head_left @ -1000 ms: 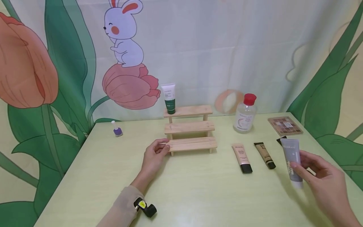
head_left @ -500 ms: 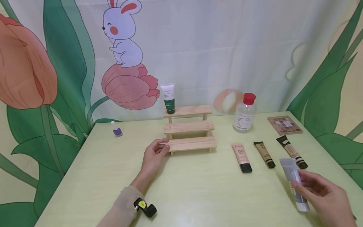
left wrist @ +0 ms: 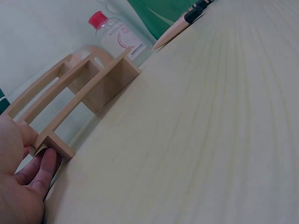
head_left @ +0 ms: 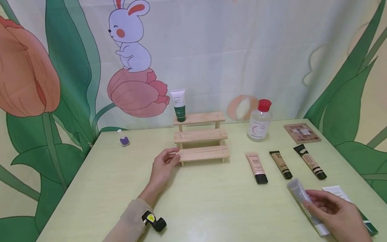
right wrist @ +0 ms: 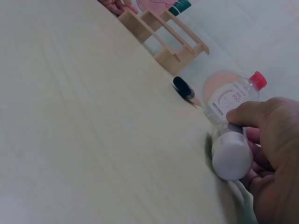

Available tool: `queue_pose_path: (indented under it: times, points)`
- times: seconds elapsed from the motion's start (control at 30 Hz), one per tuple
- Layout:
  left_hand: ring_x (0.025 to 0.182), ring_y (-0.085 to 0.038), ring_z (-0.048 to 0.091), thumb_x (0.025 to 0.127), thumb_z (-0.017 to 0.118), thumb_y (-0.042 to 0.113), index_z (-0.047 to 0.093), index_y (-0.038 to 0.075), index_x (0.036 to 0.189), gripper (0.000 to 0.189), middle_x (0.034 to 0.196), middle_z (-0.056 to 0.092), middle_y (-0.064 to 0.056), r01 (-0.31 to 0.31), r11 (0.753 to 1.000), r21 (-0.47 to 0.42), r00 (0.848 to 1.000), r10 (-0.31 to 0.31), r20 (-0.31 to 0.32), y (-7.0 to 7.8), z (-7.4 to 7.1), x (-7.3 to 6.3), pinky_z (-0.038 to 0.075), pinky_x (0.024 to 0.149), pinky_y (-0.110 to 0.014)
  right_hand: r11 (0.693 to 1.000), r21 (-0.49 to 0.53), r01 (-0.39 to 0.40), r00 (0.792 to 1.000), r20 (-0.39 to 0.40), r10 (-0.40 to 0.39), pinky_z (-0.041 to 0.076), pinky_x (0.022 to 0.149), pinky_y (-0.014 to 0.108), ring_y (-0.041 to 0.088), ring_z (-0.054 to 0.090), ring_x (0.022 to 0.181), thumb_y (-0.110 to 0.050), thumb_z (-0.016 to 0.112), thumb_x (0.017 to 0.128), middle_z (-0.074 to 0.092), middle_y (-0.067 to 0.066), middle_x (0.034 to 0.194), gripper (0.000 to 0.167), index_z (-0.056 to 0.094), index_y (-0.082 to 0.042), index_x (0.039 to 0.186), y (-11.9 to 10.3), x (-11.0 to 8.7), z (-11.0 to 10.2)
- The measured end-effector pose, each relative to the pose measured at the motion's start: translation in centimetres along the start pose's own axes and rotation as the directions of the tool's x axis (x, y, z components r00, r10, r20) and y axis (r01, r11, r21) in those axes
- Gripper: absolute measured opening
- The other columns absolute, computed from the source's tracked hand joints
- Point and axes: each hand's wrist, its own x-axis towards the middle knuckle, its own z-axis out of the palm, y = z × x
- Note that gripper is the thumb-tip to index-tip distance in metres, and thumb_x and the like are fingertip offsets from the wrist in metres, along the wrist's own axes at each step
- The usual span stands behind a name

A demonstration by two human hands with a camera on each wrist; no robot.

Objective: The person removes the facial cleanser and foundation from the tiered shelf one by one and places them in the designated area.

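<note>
My left hand [head_left: 161,168] grips the left end of the lowest step of a three-step wooden stand [head_left: 202,135]. In the left wrist view its thumb lies over the step and its fingers are tucked beneath. On the top step stands a white and green tube [head_left: 178,107]. My right hand [head_left: 340,213] holds a grey squeeze tube [head_left: 297,192] between thumb and fingers, low over the front right of the table. The white cap [right wrist: 232,156] of this tube faces the right wrist camera. Partly hidden behind this hand, another white and green tube [head_left: 336,191] lies on the table.
A pink BB cream tube [head_left: 256,167] and two black-capped tan tubes [head_left: 281,164] lie right of the stand. Behind them are a clear red-capped bottle [head_left: 259,125] and a flat checkered palette [head_left: 302,133]. Purple nail polish [head_left: 124,139] stands far left.
My right hand has lowered the grey tube toward the table's front right and tilted it over, uncovering a tan tube and the lying white and green tube. My left hand stays on the stand.
</note>
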Motion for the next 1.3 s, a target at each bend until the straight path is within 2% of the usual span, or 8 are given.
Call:
queue_pose_path:
  times: [0.17,0.43,0.57,0.73,0.93,1.1,1.2,1.3]
  points:
    - [0.103,-0.018,0.075,0.110,0.074,0.013,0.076,0.014,0.137,0.028,0.120,0.077,-0.014,-0.001,1.000,0.008,1.000,0.001,0.001,-0.1,0.0,0.2,0.061,0.090,-0.023,1.000,-0.024,0.002,1.000,-0.012,-0.003,0.056,0.067,0.020,0.005,0.065,0.082,-0.030,0.088,0.100,0.077,0.013,0.116,0.052,0.074,0.001,0.139,0.0,0.1,0.2]
    - [0.104,-0.019,0.075,0.110,0.073,0.014,0.076,0.014,0.137,0.027,0.121,0.078,-0.015,0.001,1.000,0.011,1.000,-0.001,-0.006,0.1,0.1,0.1,0.061,0.090,-0.025,0.999,-0.039,-0.029,0.999,-0.032,0.028,0.055,0.066,0.020,0.006,0.064,0.081,-0.032,0.084,0.104,0.076,0.014,0.118,0.050,0.072,0.001,0.140,0.0,0.3,0.3]
    - [0.104,-0.020,0.075,0.110,0.074,0.015,0.076,0.013,0.138,0.028,0.121,0.077,-0.015,0.001,1.000,0.010,1.000,-0.001,-0.008,0.0,0.1,0.1,0.061,0.091,-0.027,0.997,-0.074,-0.021,0.997,-0.075,0.015,0.053,0.064,0.020,0.005,0.062,0.079,-0.025,0.083,0.105,0.076,0.013,0.112,0.044,0.072,0.001,0.138,0.0,0.4,0.3]
    - [0.103,-0.019,0.075,0.110,0.074,0.014,0.076,0.014,0.137,0.027,0.120,0.077,-0.015,0.006,1.000,0.016,1.000,-0.005,-0.009,0.0,0.2,0.2,0.061,0.090,-0.024,0.995,-0.092,-0.029,0.991,-0.130,0.017,0.051,0.064,0.017,0.004,0.061,0.080,-0.012,0.081,0.104,0.076,0.020,0.120,0.039,0.070,0.002,0.139,0.0,0.5,0.4]
    - [0.102,-0.019,0.075,0.110,0.074,0.013,0.076,0.014,0.137,0.027,0.119,0.077,-0.014,0.003,1.000,0.009,1.000,-0.003,-0.007,0.1,0.2,0.2,0.060,0.088,-0.022,0.995,-0.096,-0.036,0.990,-0.137,0.023,0.050,0.064,0.016,0.005,0.060,0.081,-0.014,0.079,0.106,0.075,0.023,0.125,0.042,0.067,0.001,0.143,-0.4,0.6,0.1]
    - [0.102,-0.019,0.075,0.110,0.074,0.014,0.076,0.014,0.137,0.027,0.120,0.077,-0.015,0.003,1.000,0.011,1.000,-0.003,-0.007,0.2,0.1,0.2,0.060,0.089,-0.023,0.997,-0.074,0.020,0.982,-0.186,-0.033,0.049,0.065,0.011,-0.006,0.057,0.081,-0.021,0.082,0.104,0.074,0.022,0.127,0.049,0.066,-0.001,0.145,-1.2,0.6,-0.6]
    - [0.102,-0.018,0.075,0.110,0.074,0.014,0.076,0.014,0.137,0.027,0.120,0.077,-0.015,0.003,1.000,0.013,1.000,-0.003,-0.010,0.2,0.1,0.1,0.060,0.090,-0.024,0.997,-0.031,0.070,0.974,-0.213,-0.075,0.049,0.070,0.005,-0.015,0.054,0.088,-0.022,0.083,0.103,0.070,0.021,0.135,0.053,0.063,-0.001,0.148,-1.8,0.8,-0.8]
    - [0.101,-0.017,0.075,0.110,0.074,0.014,0.076,0.014,0.137,0.027,0.119,0.077,-0.014,0.005,1.000,0.017,1.000,-0.005,-0.015,0.1,0.1,0.1,0.060,0.088,-0.023,0.990,0.071,0.126,0.968,-0.227,-0.107,0.052,0.077,0.004,-0.016,0.057,0.099,-0.021,0.083,0.103,0.065,0.008,0.139,0.059,0.057,-0.003,0.153,-2.8,1.5,-0.9]
